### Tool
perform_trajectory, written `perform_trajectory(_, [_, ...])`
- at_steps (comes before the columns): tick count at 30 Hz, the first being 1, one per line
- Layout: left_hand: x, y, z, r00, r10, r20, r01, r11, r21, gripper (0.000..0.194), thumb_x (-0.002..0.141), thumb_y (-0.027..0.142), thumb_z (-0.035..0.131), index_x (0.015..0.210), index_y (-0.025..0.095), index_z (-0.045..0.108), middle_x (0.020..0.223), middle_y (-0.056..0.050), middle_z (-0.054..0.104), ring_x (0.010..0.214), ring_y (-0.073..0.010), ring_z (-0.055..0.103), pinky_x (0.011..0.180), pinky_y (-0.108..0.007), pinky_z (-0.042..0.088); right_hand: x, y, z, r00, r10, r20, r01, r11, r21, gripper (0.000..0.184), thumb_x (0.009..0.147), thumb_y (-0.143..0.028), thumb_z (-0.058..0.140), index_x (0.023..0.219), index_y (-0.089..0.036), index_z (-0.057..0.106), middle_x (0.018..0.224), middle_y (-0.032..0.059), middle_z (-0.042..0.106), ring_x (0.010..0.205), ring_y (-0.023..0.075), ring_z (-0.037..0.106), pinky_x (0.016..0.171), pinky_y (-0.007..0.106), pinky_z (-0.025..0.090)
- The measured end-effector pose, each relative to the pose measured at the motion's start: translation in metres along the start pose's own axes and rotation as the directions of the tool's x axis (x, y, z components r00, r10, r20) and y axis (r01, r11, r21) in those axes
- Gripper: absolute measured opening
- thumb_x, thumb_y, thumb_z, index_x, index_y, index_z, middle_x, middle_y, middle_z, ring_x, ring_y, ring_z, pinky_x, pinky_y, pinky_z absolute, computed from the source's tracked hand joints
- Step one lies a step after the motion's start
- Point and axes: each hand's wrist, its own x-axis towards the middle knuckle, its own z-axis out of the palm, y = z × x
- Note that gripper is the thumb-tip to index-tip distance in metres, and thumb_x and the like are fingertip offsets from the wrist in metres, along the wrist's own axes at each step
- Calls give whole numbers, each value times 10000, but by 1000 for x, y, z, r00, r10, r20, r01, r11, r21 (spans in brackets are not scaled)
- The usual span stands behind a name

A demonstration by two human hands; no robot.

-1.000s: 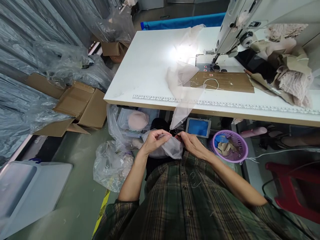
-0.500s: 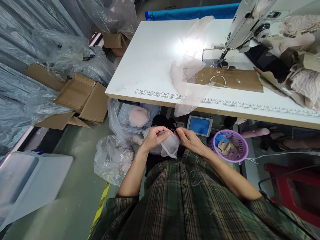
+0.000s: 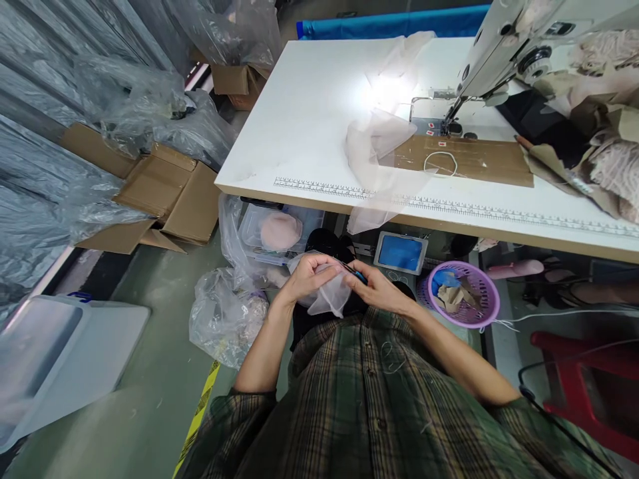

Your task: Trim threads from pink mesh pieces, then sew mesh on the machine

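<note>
Over my lap, my left hand [image 3: 308, 281] is closed on a piece of sheer whitish fabric [image 3: 330, 298], which hangs below the fingers. My right hand [image 3: 378, 289] grips small thread snips [image 3: 357, 273] with a dark blade and a blue part, partly hidden by the fingers. The snips' tip points left and meets the fabric's edge by my left fingertips. Beyond my hands, a long sheer pale strip [image 3: 367, 156] lies on the white sewing table [image 3: 299, 120] and droops over its front edge.
A sewing machine [image 3: 492, 56] stands at the table's right, with fabric scraps [image 3: 616, 173] beside it. Below are a purple basket [image 3: 489, 303] of scraps, a blue-faced tray [image 3: 401, 253] and a clear plastic bag [image 3: 219, 319]. An open cardboard box [image 3: 192, 206] sits left, a red stool [image 3: 559, 359] right.
The thread snips now show in my right hand, angled toward the fabric, where fingertips pinched close to the cloth before. My left hand keeps its hold. The view has shifted slightly.
</note>
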Motion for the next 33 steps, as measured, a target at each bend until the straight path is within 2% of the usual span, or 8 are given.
perform_trajectory(4, [3, -12, -18, 997, 15, 70, -30, 975, 218, 288, 815, 426, 657, 834, 152, 741, 725, -32, 688, 658, -151, 605, 600, -229, 466, 4, 27, 17, 997, 67, 26, -67, 998, 19, 387, 921, -525, 503, 763, -177, 559, 656, -25, 540, 596, 114, 473, 557, 223, 382])
perform_trajectory(9, [23, -34, -24, 964, 213, -161, -80, 806, 587, 244, 787, 341, 688, 971, 184, 726, 1031, -92, 686, 1034, -257, 629, 955, -422, 472, 20, 62, 31, 976, 146, -162, -180, 960, -214, 269, 922, -405, 485, 808, -189, 598, 635, -11, 573, 579, 138, 507, 584, 246, 384])
perform_trajectory(12, [38, -37, -13, 933, 272, -235, -133, 868, 479, 304, 836, 351, 643, 1075, 170, 689, 1147, -124, 658, 1117, -249, 612, 1009, -440, 453, 20, 71, 29, 968, 138, -209, -192, 945, -265, 237, 899, -403, 522, 857, -195, 628, 643, -1, 593, 566, 155, 526, 586, 261, 395])
perform_trajectory(18, [67, -14, 17, 955, 123, -268, -160, 980, -121, 476, 855, 489, 617, 1171, 134, 637, 1074, -130, 713, 953, -203, 684, 890, -356, 529, 9, 54, 15, 938, 19, -346, -137, 937, -321, 287, 926, -393, 479, 1044, -176, 626, 972, 112, 684, 835, 222, 646, 737, 335, 497])
perform_trajectory(21, [65, -2, 24, 944, 137, -299, -178, 977, -114, 430, 813, 496, 663, 1034, 129, 688, 903, -86, 730, 789, -172, 675, 779, -310, 539, 3, 27, 5, 896, -150, -417, 35, 962, -271, 242, 927, -344, 487, 1071, -194, 611, 932, 92, 690, 830, 203, 652, 751, 320, 511])
perform_trajectory(24, [46, 5, 24, 918, 281, -279, -251, 958, 139, 295, 836, 438, 649, 884, 152, 704, 810, -51, 715, 725, -158, 648, 708, -281, 521, -5, -5, -2, 838, -301, -454, 219, 950, -224, 205, 918, -297, 510, 1066, -204, 615, 881, 71, 691, 756, 176, 645, 697, 280, 508])
perform_trajectory(29, [-13, 12, 20, 812, 582, 48, -450, 572, 686, 182, 901, 242, 551, 767, 179, 658, 661, -27, 649, 627, -156, 602, 637, -295, 464, -11, -35, -1, 869, -243, -431, 162, 963, -215, 195, 881, -365, 595, 904, -182, 659, 727, 38, 668, 569, 137, 568, 554, 244, 433])
perform_trajectory(33, [-52, 13, 27, 796, 571, 201, -500, 435, 749, 179, 910, 158, 516, 780, 187, 637, 608, -6, 613, 537, -137, 547, 567, -285, 428, -10, -36, 8, 912, -19, -409, -69, 978, -198, 283, 825, -437, 649, 706, -180, 639, 602, 0, 594, 494, 111, 466, 516, 244, 368])
